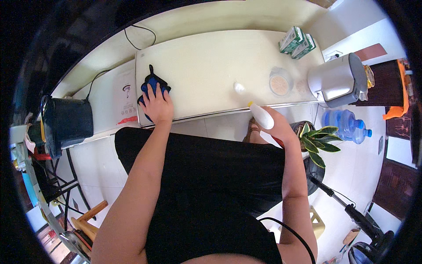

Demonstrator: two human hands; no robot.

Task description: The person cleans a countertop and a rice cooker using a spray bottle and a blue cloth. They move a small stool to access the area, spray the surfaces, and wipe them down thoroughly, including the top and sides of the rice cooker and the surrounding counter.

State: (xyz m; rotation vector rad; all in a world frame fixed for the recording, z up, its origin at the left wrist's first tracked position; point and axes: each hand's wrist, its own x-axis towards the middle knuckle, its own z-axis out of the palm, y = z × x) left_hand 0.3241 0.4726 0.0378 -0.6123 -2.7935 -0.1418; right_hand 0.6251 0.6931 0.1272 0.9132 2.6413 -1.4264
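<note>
My left hand [157, 104] lies flat with spread fingers on a dark blue cloth [152, 80] with black edging, near the left end of a white tabletop [204, 72]. Over the table's front edge, my right hand [280, 127] grips a spray bottle, whose white head [262, 116] and yellow nozzle [250, 103] point toward the table. The lower part of the bottle is mostly hidden by the hand. A small white patch [239, 87], perhaps foam, shows on the surface just beyond the nozzle.
Green-and-white boxes [296, 43] stand at the back right, a silver appliance [333, 79] at the right end. A round orange-slice picture [279, 84] lies nearby. Below are a potted plant [316, 138] and large blue water bottles [343, 123]. A dark bin [74, 120] is at left.
</note>
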